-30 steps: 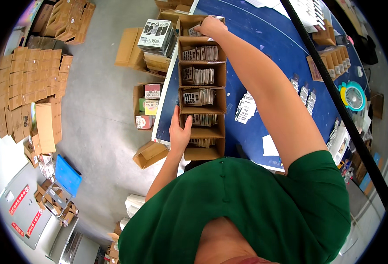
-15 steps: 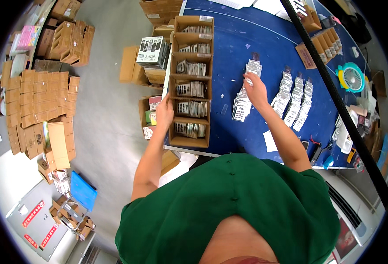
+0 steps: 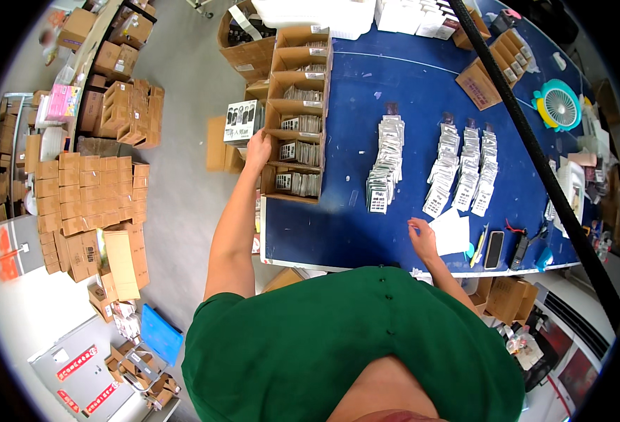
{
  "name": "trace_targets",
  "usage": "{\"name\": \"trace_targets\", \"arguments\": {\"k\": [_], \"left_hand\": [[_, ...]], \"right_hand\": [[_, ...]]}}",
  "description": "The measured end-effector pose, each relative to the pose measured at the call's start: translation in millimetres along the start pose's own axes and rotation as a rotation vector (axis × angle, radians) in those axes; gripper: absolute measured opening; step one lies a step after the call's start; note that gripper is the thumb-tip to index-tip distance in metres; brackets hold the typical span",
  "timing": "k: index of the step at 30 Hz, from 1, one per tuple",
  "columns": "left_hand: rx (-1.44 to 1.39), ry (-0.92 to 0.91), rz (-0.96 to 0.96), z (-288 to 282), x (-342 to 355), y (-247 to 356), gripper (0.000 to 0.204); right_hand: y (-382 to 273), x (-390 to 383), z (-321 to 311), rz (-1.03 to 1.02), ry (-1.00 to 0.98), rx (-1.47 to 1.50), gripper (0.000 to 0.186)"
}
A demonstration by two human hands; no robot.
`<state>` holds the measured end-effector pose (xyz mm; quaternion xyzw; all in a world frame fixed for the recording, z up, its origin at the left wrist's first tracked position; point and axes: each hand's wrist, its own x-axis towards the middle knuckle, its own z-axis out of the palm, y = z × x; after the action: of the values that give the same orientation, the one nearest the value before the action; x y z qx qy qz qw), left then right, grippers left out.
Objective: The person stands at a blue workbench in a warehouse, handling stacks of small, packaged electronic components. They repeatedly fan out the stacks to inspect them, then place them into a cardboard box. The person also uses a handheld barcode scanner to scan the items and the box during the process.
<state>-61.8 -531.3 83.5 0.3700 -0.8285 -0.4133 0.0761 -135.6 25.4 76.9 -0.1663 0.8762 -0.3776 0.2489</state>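
A long cardboard tray (image 3: pixel 322 141) with compartments stands along the table's left side, and small silvery packets (image 3: pixel 301 152) stand in its sections. My left hand (image 3: pixel 258 149) is closed on the tray's left wall, beside a stacked pile topped by a white picture box (image 3: pixel 242 122). My right hand (image 3: pixel 423 238) hovers over the near part of the table with loosely bent fingers. Nothing shows in it. Just right of it lie white paper sheets (image 3: pixel 451 232). Farther off, overlapping packets form a long row (image 3: pixel 386 158), with several more rows (image 3: pixel 445 172) to its right.
The blue table (image 3: pixel 310 235) ends at a pale front edge. A black phone (image 3: pixel 494 250), a yellow pen (image 3: pixel 479 246) and a turquoise fan (image 3: pixel 559 105) are at the right. A black strap (image 3: pixel 528 133) crosses the view. Stacked cartons (image 3: pixel 88 186) stand across the floor at left.
My right hand has left the packet row and come back toward me, beside the white sheets. The cardboard tray sits farther from the table's front edge, with my left hand still on its side.
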Motion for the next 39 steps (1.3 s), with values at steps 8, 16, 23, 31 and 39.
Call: {"name": "trace_targets", "arguments": {"k": [8,16,23,31,39], "left_hand": [[-0.032,0.163,0.118,-22.5,-24.0,14.5,0.059],[-0.276,0.462,0.041,51.4,-193.4,86.1,0.049],[-0.274,0.378,-0.109,164.6,-317.7,119.2,0.043],[-0.289,0.308,-0.218,163.0,-328.1,146.7,0.037],[-0.626,0.003,-0.192,168.2,-291.6,200.4,0.056]], "right_hand": [[110.1,107.4,-130.7,0.133,0.245,0.041,0.034],[88.9,351.7,-347.6,0.11,0.665,0.118,0.049],[46.9,459.1,-290.9,0.22,0.48,0.11,0.08],[108.1,410.7,-317.2,0.116,0.505,0.052,0.036],[49.4,53.1,-248.7,-0.389,0.394,-0.022,0.043]]}}
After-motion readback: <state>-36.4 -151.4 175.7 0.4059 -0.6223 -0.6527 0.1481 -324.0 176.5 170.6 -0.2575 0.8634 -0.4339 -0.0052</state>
